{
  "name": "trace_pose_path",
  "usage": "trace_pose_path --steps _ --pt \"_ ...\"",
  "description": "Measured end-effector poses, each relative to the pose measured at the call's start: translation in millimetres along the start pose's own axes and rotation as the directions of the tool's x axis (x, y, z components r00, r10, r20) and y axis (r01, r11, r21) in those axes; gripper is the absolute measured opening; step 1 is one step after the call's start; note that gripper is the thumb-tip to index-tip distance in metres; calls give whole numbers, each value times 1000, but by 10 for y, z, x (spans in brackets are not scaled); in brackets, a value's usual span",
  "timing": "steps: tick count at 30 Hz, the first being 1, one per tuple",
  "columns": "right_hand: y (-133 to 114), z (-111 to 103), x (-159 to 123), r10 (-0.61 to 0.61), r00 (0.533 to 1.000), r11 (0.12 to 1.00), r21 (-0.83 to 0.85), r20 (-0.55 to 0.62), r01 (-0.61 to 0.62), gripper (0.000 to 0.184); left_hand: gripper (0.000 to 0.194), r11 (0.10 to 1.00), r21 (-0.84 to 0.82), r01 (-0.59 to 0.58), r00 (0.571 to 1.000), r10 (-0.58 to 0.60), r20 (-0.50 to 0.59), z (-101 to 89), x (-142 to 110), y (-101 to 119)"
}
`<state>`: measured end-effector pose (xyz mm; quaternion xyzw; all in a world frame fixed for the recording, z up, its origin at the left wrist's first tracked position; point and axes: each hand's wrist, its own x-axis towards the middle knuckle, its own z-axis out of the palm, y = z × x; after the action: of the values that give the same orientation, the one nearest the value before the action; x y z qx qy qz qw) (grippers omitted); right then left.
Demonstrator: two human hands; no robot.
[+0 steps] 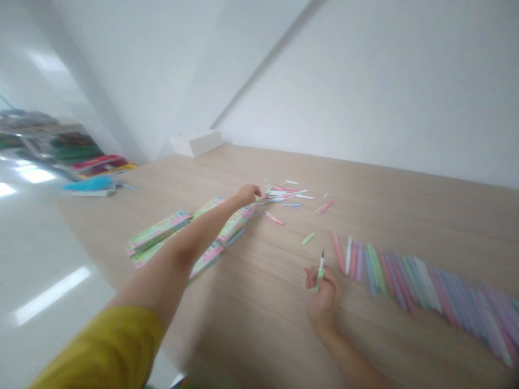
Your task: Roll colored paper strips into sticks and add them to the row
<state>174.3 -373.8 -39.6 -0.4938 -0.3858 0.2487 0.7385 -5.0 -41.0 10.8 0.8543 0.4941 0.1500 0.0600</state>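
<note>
My right hand (pixel 323 300) grips an uncapped pen (pixel 321 263), upright, with a dark tip, a white front section and a green barrel mostly hidden by the fingers. A short green piece, apparently a pen cap (pixel 308 238), lies just beyond it. My left hand (pixel 248 193) is stretched far forward to the near left edge of a loose pile of thin pen parts (pixel 286 193) in white, pink and blue. Its fingers are curled downward; blur hides what is between them. To the right of my right hand runs a row of pastel pens (pixel 399 275) laid side by side.
Green and pink printed boxes (pixel 160 232) lie on the table under and beside my left arm. At the far corner sits a white box (pixel 198 142) near the wall. A blue item (pixel 91 184) rests by the left edge. Beyond that edge are stacked goods (pixel 73 143).
</note>
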Motion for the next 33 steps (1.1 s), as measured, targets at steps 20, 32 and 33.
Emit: trace_pose_path --steps 20,32,33 --pt "300 -165 247 -227 969 965 -158 -97 210 25 21 965 193 -178 946 113 305 300 53 194" --pt "268 -114 178 -214 973 977 -6 -83 215 14 21 925 277 -261 929 163 332 346 -53 326" --pt "277 -116 171 -201 977 979 5 -77 202 14 23 923 288 -255 932 155 329 364 -60 322"
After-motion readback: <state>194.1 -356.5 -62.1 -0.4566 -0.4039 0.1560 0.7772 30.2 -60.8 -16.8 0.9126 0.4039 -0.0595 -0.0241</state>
